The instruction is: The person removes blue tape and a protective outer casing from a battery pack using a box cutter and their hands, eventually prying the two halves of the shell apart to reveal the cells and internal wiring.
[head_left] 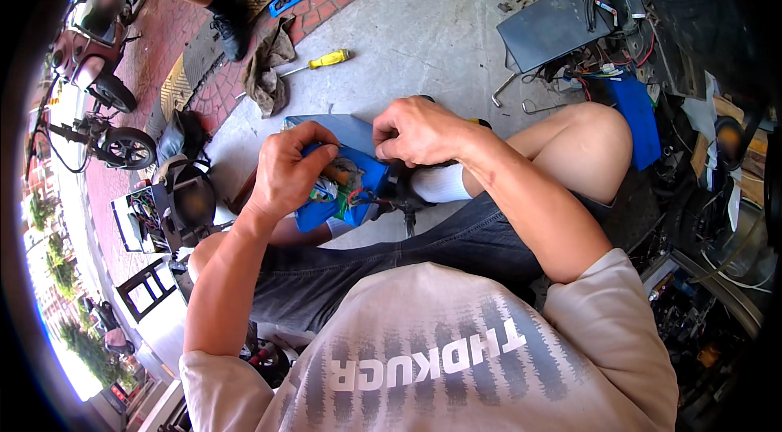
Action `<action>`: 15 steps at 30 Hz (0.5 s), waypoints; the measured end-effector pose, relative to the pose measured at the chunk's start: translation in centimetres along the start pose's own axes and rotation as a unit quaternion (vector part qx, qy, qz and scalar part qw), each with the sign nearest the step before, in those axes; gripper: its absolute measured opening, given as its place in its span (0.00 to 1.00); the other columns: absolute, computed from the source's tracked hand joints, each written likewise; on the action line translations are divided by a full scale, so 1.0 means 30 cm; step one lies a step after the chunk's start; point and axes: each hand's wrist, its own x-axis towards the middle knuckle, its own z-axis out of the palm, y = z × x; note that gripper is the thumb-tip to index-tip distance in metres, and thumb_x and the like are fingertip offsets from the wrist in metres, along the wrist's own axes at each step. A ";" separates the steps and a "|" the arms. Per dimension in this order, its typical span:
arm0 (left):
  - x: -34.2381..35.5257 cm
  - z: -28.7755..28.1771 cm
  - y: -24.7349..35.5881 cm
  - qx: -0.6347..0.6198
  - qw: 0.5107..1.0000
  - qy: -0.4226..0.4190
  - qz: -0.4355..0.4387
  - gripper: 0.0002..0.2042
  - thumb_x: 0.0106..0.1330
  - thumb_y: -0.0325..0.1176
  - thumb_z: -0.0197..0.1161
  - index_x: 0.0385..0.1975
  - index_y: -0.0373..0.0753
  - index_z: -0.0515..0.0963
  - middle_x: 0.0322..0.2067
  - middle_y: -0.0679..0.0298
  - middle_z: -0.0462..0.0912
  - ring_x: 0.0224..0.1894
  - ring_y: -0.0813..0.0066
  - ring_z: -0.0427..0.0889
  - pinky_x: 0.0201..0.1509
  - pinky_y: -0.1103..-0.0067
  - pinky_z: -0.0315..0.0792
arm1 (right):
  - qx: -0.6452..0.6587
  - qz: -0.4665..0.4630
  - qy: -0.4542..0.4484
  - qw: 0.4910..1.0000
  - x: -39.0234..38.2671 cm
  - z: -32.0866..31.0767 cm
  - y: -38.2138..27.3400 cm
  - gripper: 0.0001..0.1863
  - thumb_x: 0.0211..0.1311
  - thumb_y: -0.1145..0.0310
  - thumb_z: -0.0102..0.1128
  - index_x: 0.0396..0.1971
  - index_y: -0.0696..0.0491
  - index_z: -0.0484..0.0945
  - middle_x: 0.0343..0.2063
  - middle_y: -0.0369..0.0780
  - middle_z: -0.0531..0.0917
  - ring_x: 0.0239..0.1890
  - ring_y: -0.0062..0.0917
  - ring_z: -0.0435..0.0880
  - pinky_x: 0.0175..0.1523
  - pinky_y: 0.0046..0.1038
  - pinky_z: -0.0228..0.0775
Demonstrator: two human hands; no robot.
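Pinching the top edge of a blue wrapped battery pack (346, 188), the fingers of the left hand (287, 171) are closed on it; the pack rests on the person's lap, with coloured wires (358, 197) showing at its open part. The right hand (419, 132) is curled just beside it, on the black end, but its fingertips are hidden, so I cannot tell the grip. Farther on the concrete floor lie a yellow-handled screwdriver (324, 62), a brown rag (267, 65) and a grey flat panel (547, 26)
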 end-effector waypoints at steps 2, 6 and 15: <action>-0.003 -0.013 0.013 0.012 0.999 -0.029 0.013 0.04 0.76 0.23 0.64 0.44 0.29 0.83 0.35 0.62 0.89 0.37 0.75 0.93 0.42 0.80 0.82 | -0.004 -0.003 0.001 1.000 -0.007 -0.002 0.004 0.11 0.65 0.66 0.71 0.37 0.60 0.88 0.24 0.42 0.88 0.23 0.26 0.88 0.35 0.33 0.80; -0.006 -0.015 0.006 -0.063 0.997 -0.043 -0.024 0.05 0.75 0.23 0.64 0.44 0.29 0.83 0.35 0.62 0.90 0.37 0.73 0.94 0.42 0.78 0.83 | -0.002 -0.002 -0.005 1.000 -0.017 -0.005 0.005 0.11 0.65 0.66 0.70 0.37 0.60 0.89 0.24 0.42 0.89 0.23 0.26 0.89 0.35 0.33 0.81; -0.009 -0.015 -0.007 -0.108 0.993 -0.037 -0.016 0.05 0.73 0.24 0.66 0.42 0.30 0.85 0.32 0.61 0.91 0.36 0.73 0.95 0.41 0.77 0.83 | 0.037 0.035 -0.023 0.998 -0.032 -0.009 0.005 0.11 0.66 0.67 0.70 0.36 0.61 0.88 0.26 0.42 0.90 0.23 0.24 0.87 0.32 0.31 0.79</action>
